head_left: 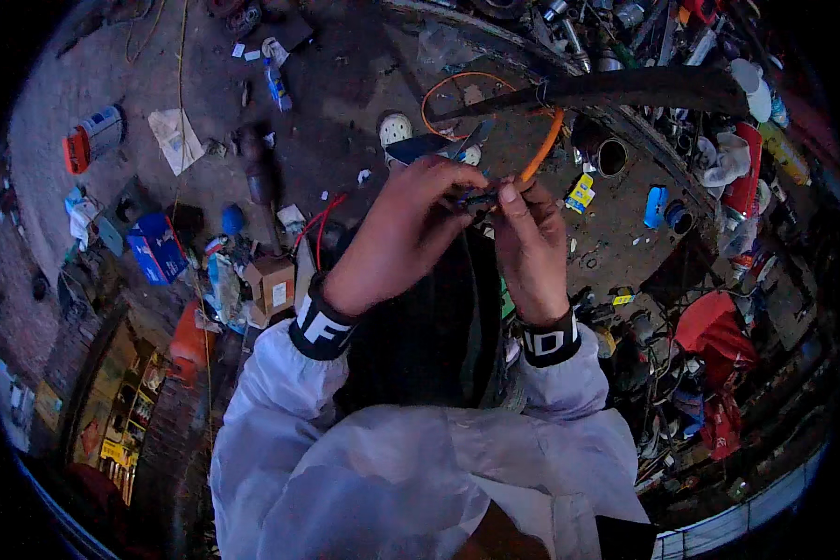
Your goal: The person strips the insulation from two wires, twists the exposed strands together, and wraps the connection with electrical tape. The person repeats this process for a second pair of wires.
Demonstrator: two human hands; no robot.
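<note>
A thick orange cable (542,145) comes down into my right hand (535,247), pinched between the thumb and fingers. My left hand (397,238) is closed just beside it, its fingertips curled inward. Between the two hands shows a small dark piece (477,199) at the cable's end, mostly hidden by the fingers. Whether it is bare wire or a fitting I cannot tell. Beyond my hands a thinner orange line (427,98) loops over the ground.
A long dark beam (644,89) juts in from the right, past a heap of metal parts. An open round can (611,157) and a yellow packet (581,193) lie to the right. At left are a blue box (157,248), a cardboard box (273,286) and red wire (322,233).
</note>
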